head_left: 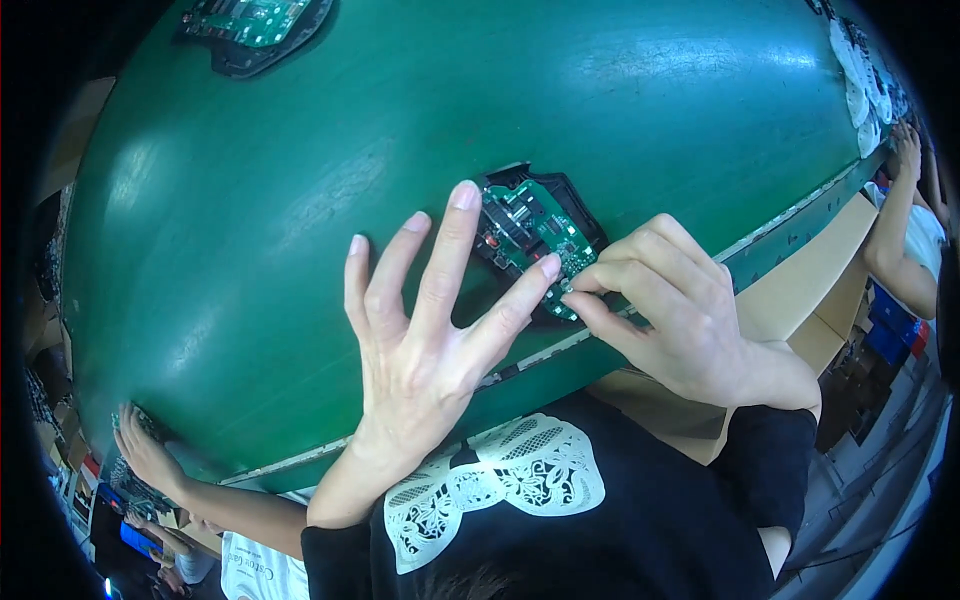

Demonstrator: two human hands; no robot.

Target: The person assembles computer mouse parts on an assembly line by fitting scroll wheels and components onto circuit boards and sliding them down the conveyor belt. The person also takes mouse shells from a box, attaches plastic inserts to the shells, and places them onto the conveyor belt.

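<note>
In front of me on the green work table lies an opened computer mouse, a black shell with a green circuit board and a dark scroll wheel in it. My left hand is open with its fingers spread. Its thumb rests on the board, and its index fingertip is at the shell's left edge. Over the board's near right end, my right hand pinches thumb and index finger together. Whatever is between those fingertips is too small or hidden to make out.
A second black shell with a green circuit board sits at the far left of the table. White and dark parts lie at the far right. An open cardboard box stands beyond the table's near edge. Other people's hands work at both sides.
</note>
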